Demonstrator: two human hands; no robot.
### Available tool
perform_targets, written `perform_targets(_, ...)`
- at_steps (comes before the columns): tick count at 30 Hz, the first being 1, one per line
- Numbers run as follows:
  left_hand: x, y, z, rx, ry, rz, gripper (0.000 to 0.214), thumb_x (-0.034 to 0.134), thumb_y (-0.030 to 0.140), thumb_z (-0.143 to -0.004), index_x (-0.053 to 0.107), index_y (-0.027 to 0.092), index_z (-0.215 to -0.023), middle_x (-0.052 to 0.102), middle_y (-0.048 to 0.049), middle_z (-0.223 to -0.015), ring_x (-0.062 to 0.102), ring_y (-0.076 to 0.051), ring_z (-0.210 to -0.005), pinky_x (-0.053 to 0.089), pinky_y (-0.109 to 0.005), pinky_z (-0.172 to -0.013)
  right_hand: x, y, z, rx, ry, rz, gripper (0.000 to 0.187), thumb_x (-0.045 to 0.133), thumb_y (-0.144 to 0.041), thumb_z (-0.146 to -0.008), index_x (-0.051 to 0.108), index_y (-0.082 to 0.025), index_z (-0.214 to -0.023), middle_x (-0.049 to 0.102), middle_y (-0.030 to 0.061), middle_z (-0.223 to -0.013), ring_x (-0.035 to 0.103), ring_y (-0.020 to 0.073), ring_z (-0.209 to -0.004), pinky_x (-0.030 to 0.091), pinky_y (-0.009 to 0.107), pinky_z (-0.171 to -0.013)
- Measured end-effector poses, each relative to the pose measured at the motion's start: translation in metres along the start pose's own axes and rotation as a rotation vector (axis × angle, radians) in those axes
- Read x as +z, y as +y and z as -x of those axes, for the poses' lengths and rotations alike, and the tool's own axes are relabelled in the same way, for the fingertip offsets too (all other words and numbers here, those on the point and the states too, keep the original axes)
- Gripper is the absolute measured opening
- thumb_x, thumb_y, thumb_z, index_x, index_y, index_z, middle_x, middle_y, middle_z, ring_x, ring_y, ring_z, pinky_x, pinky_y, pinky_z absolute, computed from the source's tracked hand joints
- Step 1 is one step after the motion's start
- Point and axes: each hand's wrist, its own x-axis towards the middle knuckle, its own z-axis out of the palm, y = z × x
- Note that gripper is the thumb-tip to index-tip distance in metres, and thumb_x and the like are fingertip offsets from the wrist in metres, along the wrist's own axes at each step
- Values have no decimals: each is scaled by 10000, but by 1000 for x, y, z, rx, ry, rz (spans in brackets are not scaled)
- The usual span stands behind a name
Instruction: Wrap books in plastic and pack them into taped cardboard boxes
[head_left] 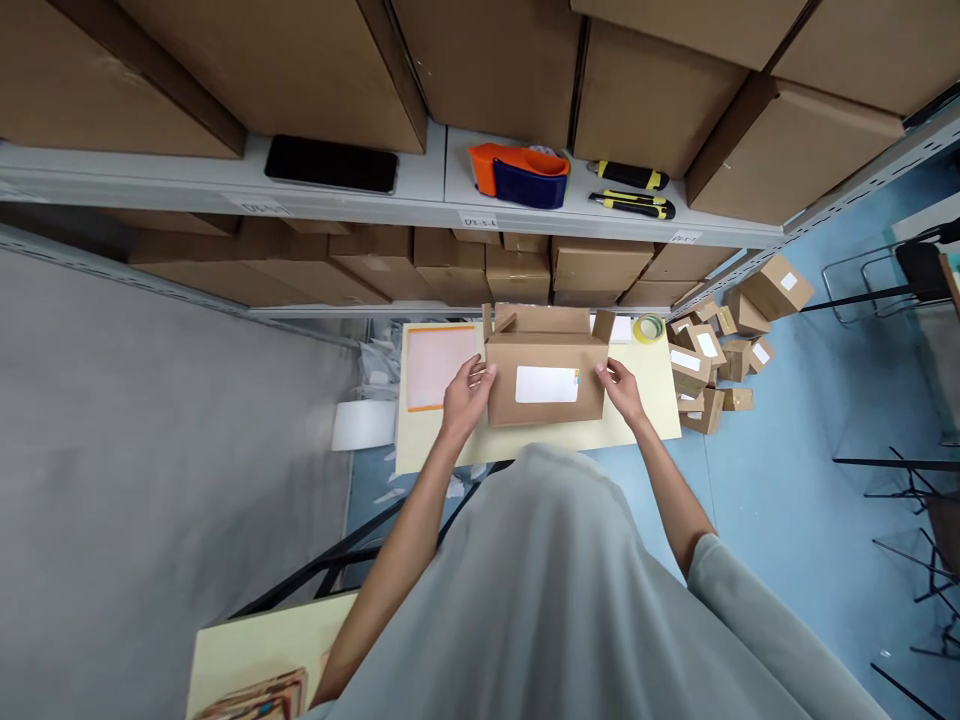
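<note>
A brown cardboard box (pixel 546 412) rests on the pale yellow table (pixel 652 405), its top flaps (pixel 541 320) standing open. On the side facing me is a white label (pixel 546 384). My left hand (pixel 468 394) grips the left end of the box, thumb on the near side. At the opposite end my right hand (pixel 622 389) holds it the same way. The inside of the box is hidden from me. Left of it lies a pale pink sheet with orange edges (pixel 439 368); a roll of tape (pixel 649 328) is at the table's back right.
A shelf (pixel 431 180) above the table carries large boxes, a black phone (pixel 331 164), an orange and blue tape dispenser (pixel 520 176) and two utility knives (pixel 631 190). Several small boxes (pixel 705 345) are heaped on the right. A white roll (pixel 364 426) stands at the table's left.
</note>
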Motion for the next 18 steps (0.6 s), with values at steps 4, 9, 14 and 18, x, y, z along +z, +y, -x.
perform_targets(4, -8, -3, 26, 79, 18, -45, 744, 682, 723, -928, 635, 177, -1432, 687, -200, -1451, 733, -304, -1250, 621, -478, -1090, 0, 2, 26, -16, 67, 5, 758, 622, -794, -926, 662, -161, -1341, 747, 196, -1365, 779, 288, -1095, 651, 439, -966)
perform_targets(9, -3, -19, 48, -115, -33, -147, 784, 745, 674, -891, 568, 173, -1468, 729, -203, -1368, 765, -321, -1179, 627, -489, -1043, 4, 18, 50, 40, 18, 12, 764, 606, -853, -902, 700, -163, -1218, 795, 196, -1250, 773, 333, -1127, 650, 487, -993)
perform_targets(14, -6, -20, 64, -39, 103, -278, 844, 756, 629, -900, 478, 200, -1571, 661, -214, -1498, 701, -348, -1311, 580, -509, -1112, -7, 17, 60, 29, 50, 73, 825, 678, -798, -906, 642, -174, -1444, 750, 207, -1401, 739, 357, -1242, 625, 552, -1072)
perform_targets(18, -3, 1, 59, 150, 199, -402, 947, 786, 606, -890, 399, 188, -1647, 565, -231, -1583, 612, -368, -1422, 533, -520, -1181, -17, 3, 54, -67, 135, 123, 812, 714, -715, -928, 591, -187, -1533, 719, 219, -1443, 744, 346, -1230, 652, 542, -1013)
